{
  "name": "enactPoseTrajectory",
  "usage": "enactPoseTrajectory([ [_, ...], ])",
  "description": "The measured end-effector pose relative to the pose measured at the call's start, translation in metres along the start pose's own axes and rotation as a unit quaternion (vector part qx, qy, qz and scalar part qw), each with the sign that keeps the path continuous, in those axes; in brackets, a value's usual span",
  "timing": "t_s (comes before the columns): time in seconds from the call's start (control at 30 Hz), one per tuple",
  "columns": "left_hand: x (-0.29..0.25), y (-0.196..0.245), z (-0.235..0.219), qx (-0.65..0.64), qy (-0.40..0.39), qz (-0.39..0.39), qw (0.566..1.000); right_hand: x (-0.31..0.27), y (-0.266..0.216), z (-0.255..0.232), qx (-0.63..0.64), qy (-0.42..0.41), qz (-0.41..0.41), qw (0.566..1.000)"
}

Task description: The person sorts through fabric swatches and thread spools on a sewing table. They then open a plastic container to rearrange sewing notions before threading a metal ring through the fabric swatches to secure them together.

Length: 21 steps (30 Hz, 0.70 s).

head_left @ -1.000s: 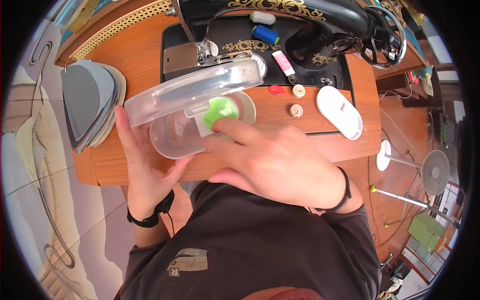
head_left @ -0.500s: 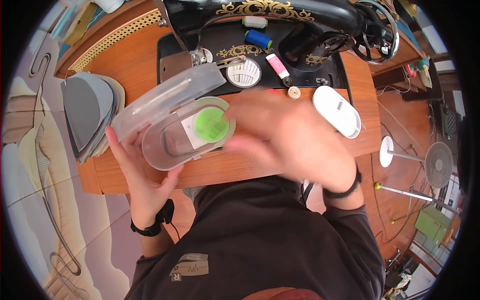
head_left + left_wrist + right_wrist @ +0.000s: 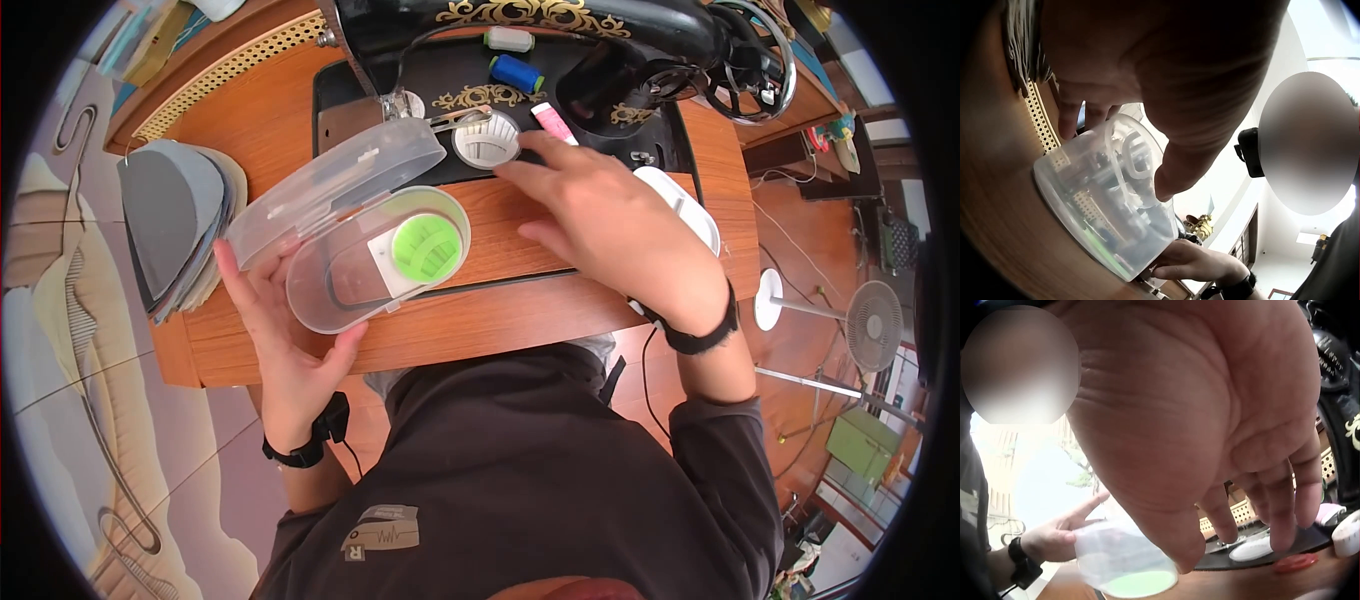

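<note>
My left hand (image 3: 290,350) grips the left end of a clear plastic box (image 3: 335,295), thumb on the near side and fingers behind. The box's hinged lid (image 3: 340,190) stands raised. Inside, toward the right end, lies a green round needle case (image 3: 428,250) over a white card (image 3: 383,268). My right hand (image 3: 630,220) hovers over the tabletop, its fingertips right at the edge of a white round needle case (image 3: 487,140) on the sewing machine's bed. In the right wrist view, its fingers reach down loosely, and the red piece (image 3: 1296,563) shows below them.
The black sewing machine (image 3: 590,90) spans the back, with blue (image 3: 516,73) and white thread spools (image 3: 509,40) on its bed. A pink-and-white tube (image 3: 553,122) lies behind my right hand. A white oval lid (image 3: 685,207) sits at right, fabric swatches (image 3: 172,215) at left.
My right hand has come out of the clear box and moved right and away from me, to the white needle case. My left hand keeps its grip, the box shifted slightly left.
</note>
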State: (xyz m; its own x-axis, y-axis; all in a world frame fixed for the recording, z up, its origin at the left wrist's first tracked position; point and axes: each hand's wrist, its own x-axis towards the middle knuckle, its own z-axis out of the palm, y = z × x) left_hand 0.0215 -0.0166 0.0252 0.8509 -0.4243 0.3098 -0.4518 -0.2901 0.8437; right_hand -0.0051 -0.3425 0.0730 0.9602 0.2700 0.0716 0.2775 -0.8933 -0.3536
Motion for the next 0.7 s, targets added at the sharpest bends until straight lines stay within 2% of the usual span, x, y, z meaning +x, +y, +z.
enactPoseTrajectory([
  [0.07, 0.0, 0.001, 0.001, -0.009, 0.006, -0.008, 1.0, -0.012, 0.003, -0.01, 0.009, 0.035, 0.01, 0.999],
  [0.17, 0.001, -0.002, 0.001, -0.018, 0.01, -0.005, 1.0, -0.037, 0.004, -0.019, 0.051, 0.026, 0.136, 0.989],
  [0.2, 0.002, -0.004, 0.001, -0.02, 0.008, 0.0, 1.0, -0.043, 0.003, -0.019, 0.067, 0.006, 0.209, 0.975],
  [0.37, 0.009, -0.004, 0.007, -0.059, -0.002, -0.012, 0.998, -0.07, -0.007, 0.006, 0.092, 0.025, 0.195, 0.976],
  [0.53, 0.013, -0.003, 0.011, -0.075, -0.002, -0.004, 0.997, -0.067, -0.004, 0.031, 0.129, 0.086, 0.157, 0.975],
  [0.7, 0.011, -0.005, 0.01, -0.07, -0.001, 0.004, 0.998, -0.048, -0.004, 0.037, 0.113, 0.101, 0.157, 0.976],
])
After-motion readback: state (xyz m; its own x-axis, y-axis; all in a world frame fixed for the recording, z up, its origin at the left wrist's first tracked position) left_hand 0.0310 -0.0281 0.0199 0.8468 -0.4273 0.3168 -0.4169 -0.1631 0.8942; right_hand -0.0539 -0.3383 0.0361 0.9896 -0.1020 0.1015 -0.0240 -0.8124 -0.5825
